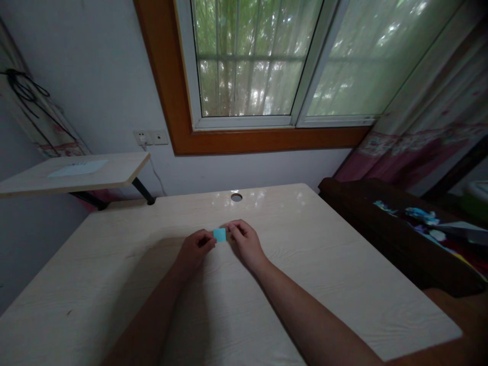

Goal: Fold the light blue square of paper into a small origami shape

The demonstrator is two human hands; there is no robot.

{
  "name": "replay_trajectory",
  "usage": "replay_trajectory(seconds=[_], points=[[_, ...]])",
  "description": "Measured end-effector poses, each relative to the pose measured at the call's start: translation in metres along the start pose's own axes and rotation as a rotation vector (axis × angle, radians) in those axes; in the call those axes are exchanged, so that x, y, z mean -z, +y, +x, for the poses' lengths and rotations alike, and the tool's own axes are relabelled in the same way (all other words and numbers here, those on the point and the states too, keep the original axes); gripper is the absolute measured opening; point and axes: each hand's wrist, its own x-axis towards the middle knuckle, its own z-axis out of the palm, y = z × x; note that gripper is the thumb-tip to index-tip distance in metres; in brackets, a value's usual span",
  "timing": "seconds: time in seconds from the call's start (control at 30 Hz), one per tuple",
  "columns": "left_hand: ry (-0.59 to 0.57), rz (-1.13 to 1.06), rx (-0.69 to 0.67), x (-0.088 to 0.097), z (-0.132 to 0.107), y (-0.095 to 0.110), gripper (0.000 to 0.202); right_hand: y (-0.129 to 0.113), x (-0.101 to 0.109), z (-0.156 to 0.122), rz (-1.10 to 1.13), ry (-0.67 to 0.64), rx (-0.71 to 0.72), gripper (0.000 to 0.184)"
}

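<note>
The window (259,66) glows; the dim edges seem blurred.

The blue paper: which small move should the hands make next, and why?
Perhaps the right hand should close gently on the blue paper: the left hand seems to pinch its left edge, while the right is at its right edge, its grip unclear.

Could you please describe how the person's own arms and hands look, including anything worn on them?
The left hand and right hand are ungloved. The left forearm and right forearm are bare as far as the picture shows, narrowing towards the wrists. No sleeve, watch or bracelet shows. Small details, such as rings or nails, are too dim to judge.
</note>
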Motion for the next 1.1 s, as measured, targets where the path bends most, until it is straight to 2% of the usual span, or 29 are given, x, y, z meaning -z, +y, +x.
replay_trajectory(seconds=[0.17,0.3,0.47,0.57,0.83,1.1], points=[[-0.023,0.041,-0.011,-0.0008,-0.0002,0.0061,0.021,-0.0003,0.0003,-0.0008,-0.075,-0.127,0.032,0.024],[0.012,0.06,-0.037,-0.0011,-0.0011,0.01,0.02,0.0011,0.0013,-0.0026,-0.109,-0.194,0.026,0.021],[0.121,0.026,-0.045,0.0006,0.0,0.0077,0.023,-0.003,0.0004,-0.0043,-0.118,-0.211,0.033,0.017],[0.147,0.014,-0.041,0.0019,0.0012,0.0074,0.025,-0.0056,-0.0001,-0.0043,-0.148,-0.21,0.061,0.015],[0.123,0.022,-0.033,0.0014,0.0023,0.0089,0.023,-0.0009,-0.0007,-0.0032,-0.15,-0.191,0.085,0.014],[0.073,0.13,-0.123,-0.0015,-0.0009,0.0083,0.02,-0.0061,-0.0007,-0.0057,-0.273,-0.191,0.181,0.009]])
